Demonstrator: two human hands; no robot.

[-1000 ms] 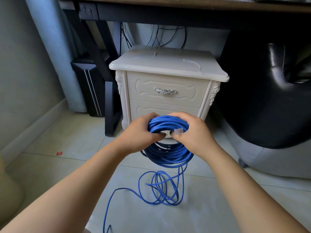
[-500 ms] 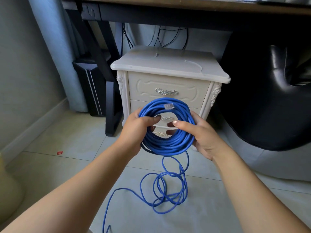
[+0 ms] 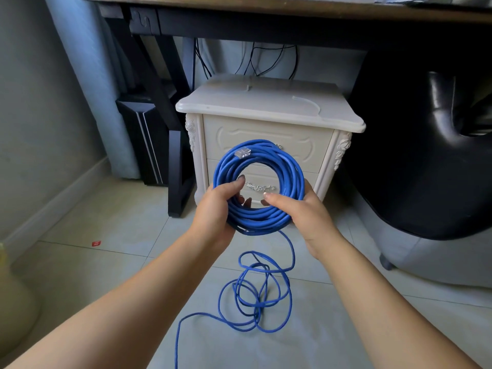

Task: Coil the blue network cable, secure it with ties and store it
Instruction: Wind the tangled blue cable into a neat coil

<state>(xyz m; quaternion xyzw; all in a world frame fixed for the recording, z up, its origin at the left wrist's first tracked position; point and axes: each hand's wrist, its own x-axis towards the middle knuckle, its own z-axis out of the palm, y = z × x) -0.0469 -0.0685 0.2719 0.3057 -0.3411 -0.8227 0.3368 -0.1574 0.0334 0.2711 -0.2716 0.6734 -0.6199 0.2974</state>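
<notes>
**Blue network cable (image 3: 292,177) coiled and held up in both hands**

Gripped on the lower left side of the round coil by the left hand (image 3: 213,209), thumb curled over the front of the strands, fingertips showing through the hole. Grasped on the lower right side by the right hand (image 3: 300,211), thumb laid across the front of the strands, fingers hidden behind. Held upright in the air, ring facing the camera, in front of the nightstand drawers. Clear plastic plug (image 3: 242,153) resting on the upper left of the coil. From the bottom of the coil, one loose strand dropping to tangled blue loops (image 3: 255,296) on the pale tiled floor (image 3: 106,235), with a tail trailing off the lower edge of view.

Directly behind the coil, a cream two-drawer nightstand (image 3: 266,107) with carved corner posts. Ornate silver drawer handle (image 3: 259,187) visible through the hole of the coil. Pale curved strip (image 3: 308,103) lying on the nightstand top near its right edge, too faint to identify. Above, a brown wooden desk top (image 3: 266,12) on a black frame, with thin black wires (image 3: 266,57) hanging behind the nightstand. Just left of the nightstand, a black desk leg (image 3: 177,169), and beside that a black computer tower (image 3: 143,139) near the wall. On the right, close beside the nightstand, a black padded chair (image 3: 426,155). Small red scrap (image 3: 96,243) on the floor, well to the left of the hands
</notes>
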